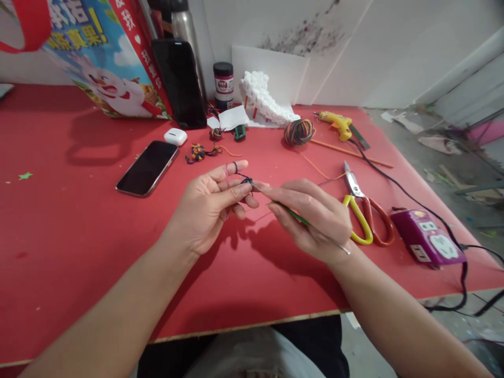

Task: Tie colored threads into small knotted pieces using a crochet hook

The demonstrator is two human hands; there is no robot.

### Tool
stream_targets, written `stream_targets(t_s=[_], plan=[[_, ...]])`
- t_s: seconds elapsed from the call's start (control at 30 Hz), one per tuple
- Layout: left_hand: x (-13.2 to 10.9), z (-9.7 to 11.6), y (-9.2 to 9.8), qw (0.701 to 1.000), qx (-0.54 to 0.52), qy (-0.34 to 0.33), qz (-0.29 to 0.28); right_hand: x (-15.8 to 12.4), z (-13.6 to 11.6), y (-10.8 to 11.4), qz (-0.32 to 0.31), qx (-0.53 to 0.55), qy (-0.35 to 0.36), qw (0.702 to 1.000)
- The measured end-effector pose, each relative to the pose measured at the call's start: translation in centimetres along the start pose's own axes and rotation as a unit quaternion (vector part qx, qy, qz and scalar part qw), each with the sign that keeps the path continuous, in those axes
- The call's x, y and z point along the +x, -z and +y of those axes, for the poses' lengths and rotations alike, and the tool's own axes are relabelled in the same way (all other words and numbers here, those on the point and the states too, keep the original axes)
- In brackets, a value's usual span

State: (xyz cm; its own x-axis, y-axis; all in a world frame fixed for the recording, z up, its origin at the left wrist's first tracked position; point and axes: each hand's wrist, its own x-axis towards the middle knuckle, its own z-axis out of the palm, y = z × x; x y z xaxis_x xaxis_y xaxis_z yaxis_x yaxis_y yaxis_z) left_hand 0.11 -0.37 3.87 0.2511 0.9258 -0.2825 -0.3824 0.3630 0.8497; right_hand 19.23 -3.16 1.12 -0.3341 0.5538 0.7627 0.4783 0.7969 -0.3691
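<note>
My left hand [214, 202] pinches a small dark piece of yarn work [247, 181] between thumb and fingers, and yarn loops round its raised index finger. Held like a pen in my right hand [315, 218] is a crochet hook [295, 215] with a green grip; its tip meets the yarn piece at my left fingertips. A multicoloured yarn ball [299, 132] lies behind my hands, with a thin orange strand trailing from it. Small knotted yarn pieces [197, 152] rest on the red table [98, 252].
Scissors [356, 191] and a purple power socket [429, 237] with a black cable lie to the right. A yellow glue gun [334, 123] is behind them. To the left are a phone [147, 168], a white earphone case [175, 137] and a printed bag [114, 68].
</note>
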Motion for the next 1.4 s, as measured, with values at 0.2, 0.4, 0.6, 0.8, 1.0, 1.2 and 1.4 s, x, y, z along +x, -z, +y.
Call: stream_targets(t_s=[0.2,0.4,0.6,0.8,1.0,1.2,1.4], plan=[[-0.2,-0.2,-0.1,0.999,0.029,-0.029,-0.003,-0.3,-0.6,-0.7,-0.013,-0.09,0.043,0.995],[-0.6,-0.8,-0.2,0.986,0.132,-0.1,-0.01,-0.5,-0.8,-1.4,0.004,-0.098,0.006,0.995],[-0.6,-0.6,-0.2,0.987,0.131,-0.091,-0.009,-0.4,-0.9,-1.1,-0.004,-0.093,0.012,0.996],[-0.4,-0.4,0.0,0.996,0.074,-0.047,-0.033,-0.4,-1.2,-1.0,-0.005,-0.106,0.029,0.994],[-0.8,-0.6,-0.2,0.988,0.13,-0.088,-0.005,-0.5,-1.6,-1.6,0.008,-0.14,0.016,0.99],[-0.9,-0.3,-0.3,0.977,0.181,-0.115,0.007,-0.3,-1.3,-1.4,0.033,-0.013,-0.04,0.999],[-0.6,-0.2,0.0,0.968,0.21,-0.14,0.011,0.1,-1.0,-0.8,0.058,0.105,-0.129,0.984]])
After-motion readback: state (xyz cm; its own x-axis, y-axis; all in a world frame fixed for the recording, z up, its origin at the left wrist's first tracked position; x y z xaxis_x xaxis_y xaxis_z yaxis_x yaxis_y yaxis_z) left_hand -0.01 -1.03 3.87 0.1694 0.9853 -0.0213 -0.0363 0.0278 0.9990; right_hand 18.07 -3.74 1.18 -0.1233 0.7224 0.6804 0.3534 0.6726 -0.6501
